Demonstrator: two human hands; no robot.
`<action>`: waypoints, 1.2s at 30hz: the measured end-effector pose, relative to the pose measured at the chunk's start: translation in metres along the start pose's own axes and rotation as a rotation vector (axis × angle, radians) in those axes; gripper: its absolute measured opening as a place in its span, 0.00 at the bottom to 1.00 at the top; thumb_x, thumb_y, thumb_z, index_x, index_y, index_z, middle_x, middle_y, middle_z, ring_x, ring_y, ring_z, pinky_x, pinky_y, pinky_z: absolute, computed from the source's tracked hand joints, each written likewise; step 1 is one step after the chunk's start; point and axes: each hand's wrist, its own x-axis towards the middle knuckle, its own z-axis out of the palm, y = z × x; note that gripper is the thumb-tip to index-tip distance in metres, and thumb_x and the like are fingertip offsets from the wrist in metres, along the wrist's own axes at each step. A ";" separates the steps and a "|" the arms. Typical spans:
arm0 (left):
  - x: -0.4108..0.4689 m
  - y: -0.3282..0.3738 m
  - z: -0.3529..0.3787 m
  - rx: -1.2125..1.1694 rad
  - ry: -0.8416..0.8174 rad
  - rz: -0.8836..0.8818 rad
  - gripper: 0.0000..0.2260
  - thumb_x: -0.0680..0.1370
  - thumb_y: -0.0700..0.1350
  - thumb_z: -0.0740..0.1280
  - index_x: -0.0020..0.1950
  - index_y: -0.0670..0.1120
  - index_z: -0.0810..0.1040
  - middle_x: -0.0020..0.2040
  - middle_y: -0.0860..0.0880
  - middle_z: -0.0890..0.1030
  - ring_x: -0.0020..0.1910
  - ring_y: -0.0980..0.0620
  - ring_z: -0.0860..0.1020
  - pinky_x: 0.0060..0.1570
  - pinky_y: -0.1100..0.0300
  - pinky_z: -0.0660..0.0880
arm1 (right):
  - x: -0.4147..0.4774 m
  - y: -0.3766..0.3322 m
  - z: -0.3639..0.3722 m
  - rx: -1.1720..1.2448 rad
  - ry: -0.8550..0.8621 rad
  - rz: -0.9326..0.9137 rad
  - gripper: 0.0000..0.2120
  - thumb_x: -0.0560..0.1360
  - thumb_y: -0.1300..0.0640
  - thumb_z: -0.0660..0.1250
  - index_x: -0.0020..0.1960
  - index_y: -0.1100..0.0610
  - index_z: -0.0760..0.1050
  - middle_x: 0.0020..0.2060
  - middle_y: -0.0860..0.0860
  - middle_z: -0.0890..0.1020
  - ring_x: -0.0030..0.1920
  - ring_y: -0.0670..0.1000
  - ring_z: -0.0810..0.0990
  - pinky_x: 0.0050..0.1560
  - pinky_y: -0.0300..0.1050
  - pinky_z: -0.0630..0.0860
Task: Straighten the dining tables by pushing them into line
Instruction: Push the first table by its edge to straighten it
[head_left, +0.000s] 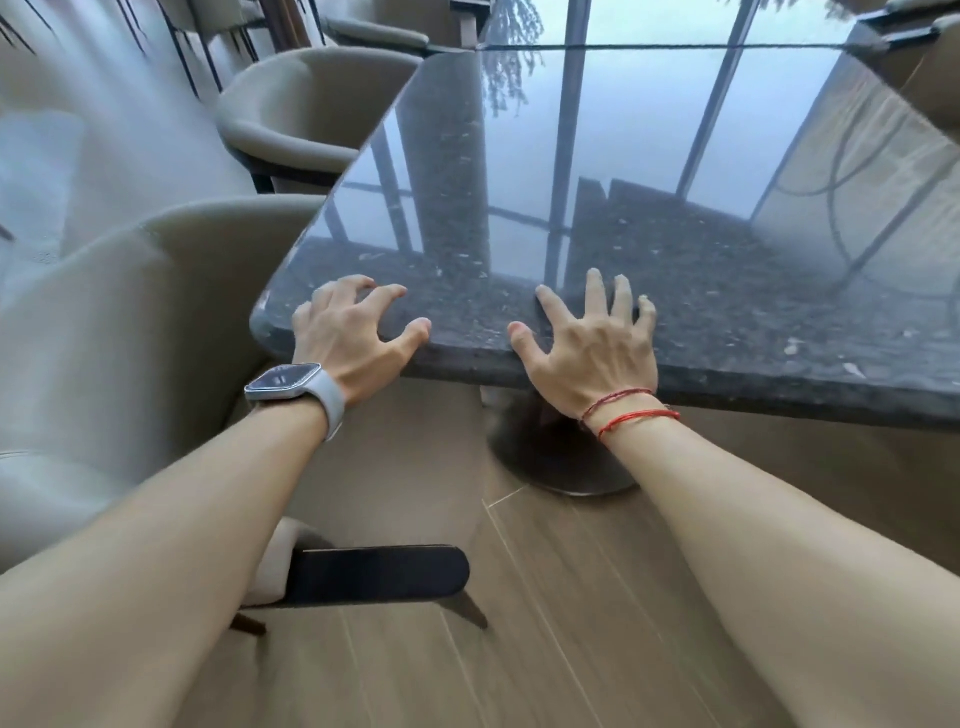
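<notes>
A dark polished stone dining table (649, 156) stands in front of me on a round pedestal base (561, 467), set at an angle to my view. A second tabletop (675, 21) meets its far edge along a thin seam. My left hand (348, 332), with a watch on the wrist, sits at the near left corner, its fingers spread and bent with the fingertips on the top. My right hand (592, 348), with a red string on the wrist, lies flat over the near edge, fingers straight and spread, thumb at the rim.
Two beige tub chairs (130, 322) (311, 114) stand close along the table's left side. A dark-framed chair arm (374, 571) juts out low beside my left forearm. Another chair (935, 67) shows at the far right. Wooden plank floor (545, 649) lies below me.
</notes>
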 end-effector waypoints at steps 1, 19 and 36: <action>0.007 0.000 0.003 0.008 0.008 0.010 0.33 0.72 0.69 0.55 0.72 0.56 0.75 0.75 0.46 0.70 0.77 0.43 0.62 0.75 0.44 0.55 | 0.001 -0.001 0.002 -0.015 0.006 0.007 0.35 0.75 0.29 0.44 0.74 0.42 0.68 0.75 0.64 0.67 0.75 0.68 0.61 0.73 0.68 0.57; 0.038 0.008 0.036 0.058 0.059 0.074 0.28 0.74 0.69 0.55 0.71 0.61 0.75 0.77 0.49 0.70 0.78 0.44 0.62 0.77 0.38 0.53 | 0.000 -0.009 0.007 -0.033 0.101 0.049 0.31 0.76 0.33 0.49 0.71 0.45 0.74 0.70 0.63 0.75 0.72 0.65 0.70 0.71 0.66 0.63; 0.046 0.002 0.034 0.038 0.073 0.082 0.28 0.74 0.68 0.56 0.71 0.61 0.75 0.76 0.48 0.71 0.77 0.44 0.63 0.77 0.37 0.53 | 0.004 -0.017 0.008 -0.013 0.094 0.047 0.32 0.75 0.34 0.49 0.72 0.46 0.74 0.70 0.63 0.74 0.72 0.66 0.69 0.72 0.67 0.62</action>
